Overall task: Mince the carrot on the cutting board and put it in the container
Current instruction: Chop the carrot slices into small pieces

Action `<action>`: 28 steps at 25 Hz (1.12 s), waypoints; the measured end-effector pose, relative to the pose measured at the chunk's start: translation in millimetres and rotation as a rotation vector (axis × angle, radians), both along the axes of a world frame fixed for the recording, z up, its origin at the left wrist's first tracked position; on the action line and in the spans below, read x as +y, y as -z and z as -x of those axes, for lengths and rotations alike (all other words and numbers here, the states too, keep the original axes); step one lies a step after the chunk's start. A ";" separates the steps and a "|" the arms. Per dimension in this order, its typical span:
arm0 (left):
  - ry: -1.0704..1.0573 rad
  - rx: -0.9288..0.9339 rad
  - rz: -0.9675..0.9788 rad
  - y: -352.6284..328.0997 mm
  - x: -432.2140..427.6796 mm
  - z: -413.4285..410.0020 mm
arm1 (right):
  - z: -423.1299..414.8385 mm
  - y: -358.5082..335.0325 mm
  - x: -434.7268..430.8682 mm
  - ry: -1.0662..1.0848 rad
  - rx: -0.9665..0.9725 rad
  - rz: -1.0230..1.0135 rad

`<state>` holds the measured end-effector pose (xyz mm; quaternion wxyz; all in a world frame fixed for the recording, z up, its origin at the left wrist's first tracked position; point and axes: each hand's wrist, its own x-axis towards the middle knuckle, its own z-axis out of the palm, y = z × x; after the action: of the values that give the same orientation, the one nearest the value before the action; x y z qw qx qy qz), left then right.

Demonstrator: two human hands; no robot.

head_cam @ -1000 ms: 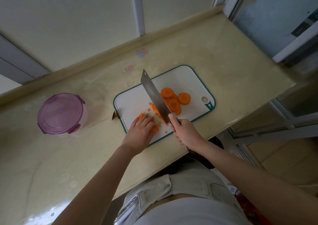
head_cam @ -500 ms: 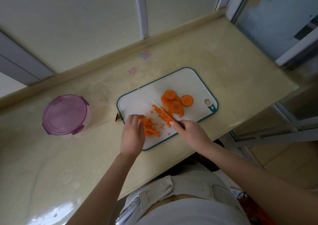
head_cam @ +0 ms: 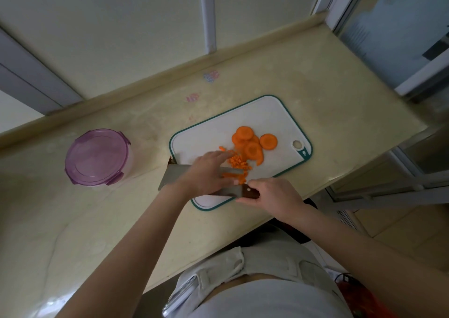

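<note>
Surface: a pale yellow, stone-look counter (head_cam: 315,99), glossy and faintly veined, with a raised lip along its far edge and white window frames (head_cam: 207,14) behind.
Cutting board: the cutting board (head_cam: 267,113) is smooth white plastic, a rounded rectangle with a teal rim and a hanging hole at its right corner, set at a slant.
Carrot: round carrot slices (head_cam: 252,145) overlap right of centre; the minced carrot (head_cam: 239,163), small orange dice, is heaped just near-left of them.
Cleaver: the cleaver (head_cam: 172,175) has a broad grey steel blade lying nearly flat, tip out past the board's left edge, and a dark riveted handle (head_cam: 250,193).
Left hand: the left hand (head_cam: 209,172) is palm down over the blade, fingers straight, tips at the mince.
Right hand: the right hand (head_cam: 274,196) has its fingers curled round the handle.
Container: the round, clear container (head_cam: 97,157), well left of the board, wears a translucent purple clip lid (head_cam: 94,155).
Markings: two small stickers (head_cam: 211,76) on the far counter, too blurred to read.
</note>
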<state>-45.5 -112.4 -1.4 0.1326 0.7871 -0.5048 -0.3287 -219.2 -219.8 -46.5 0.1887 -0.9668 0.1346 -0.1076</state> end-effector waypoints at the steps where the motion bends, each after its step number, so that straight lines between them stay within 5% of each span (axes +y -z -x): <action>1: 0.043 0.000 -0.061 3.5 -1.7 0.3 | 0.0 0.5 0.3 -0.019 -0.008 -0.026; 17: 0.035 0.359 -0.237 19.4 -20.1 -19.3 | -4.1 -10.3 -0.9 -0.122 0.000 0.107; 28: 0.003 0.136 -0.182 31.0 -29.4 -27.5 | -4.7 -14.8 -6.1 -0.127 0.003 0.099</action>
<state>-18.0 -141.8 -32.4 0.0941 0.7709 -0.4639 -0.4261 -214.6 -226.0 -31.7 0.1469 -0.9817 0.0677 -0.1005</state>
